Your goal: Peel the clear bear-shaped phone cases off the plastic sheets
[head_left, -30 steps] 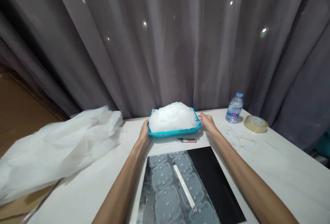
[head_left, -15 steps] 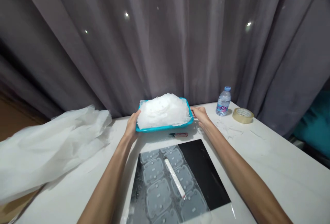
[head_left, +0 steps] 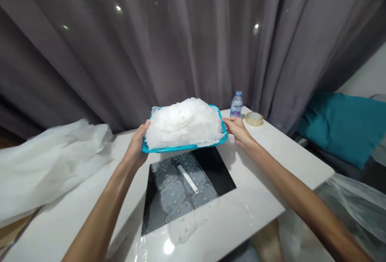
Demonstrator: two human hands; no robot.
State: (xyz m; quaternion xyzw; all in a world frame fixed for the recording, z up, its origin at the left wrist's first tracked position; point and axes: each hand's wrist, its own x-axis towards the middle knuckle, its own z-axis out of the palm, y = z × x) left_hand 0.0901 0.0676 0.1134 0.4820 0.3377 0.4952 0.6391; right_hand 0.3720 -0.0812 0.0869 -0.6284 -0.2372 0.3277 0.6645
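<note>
Between my two hands is a blue tray [head_left: 183, 148], raised over the table and heaped with thin white translucent pieces [head_left: 185, 123]. My left hand [head_left: 136, 143] grips its left end, thumb up at the rim. At the right end, the fingers of my right hand [head_left: 238, 129] are closed on the rim. Below the tray, a clear plastic sheet with rounded-square shapes [head_left: 173, 193] lies partly over a black sheet [head_left: 214, 168]. A slim white stick [head_left: 188, 179] rests on the plastic.
Crumpled white sheeting [head_left: 54, 153] covers the left of the white table [head_left: 262, 189]. A water bottle [head_left: 236, 104] and a roll of clear tape [head_left: 254, 119] stand at the back right. Beyond the right edge are a teal cushion [head_left: 343, 127] and clear plastic [head_left: 352, 201].
Both hands have lifted the tray and brought it nearer, so it now overlaps the far end of the black sheet. The small pink-handled snips behind that sheet are now hidden. My view has turned right.
</note>
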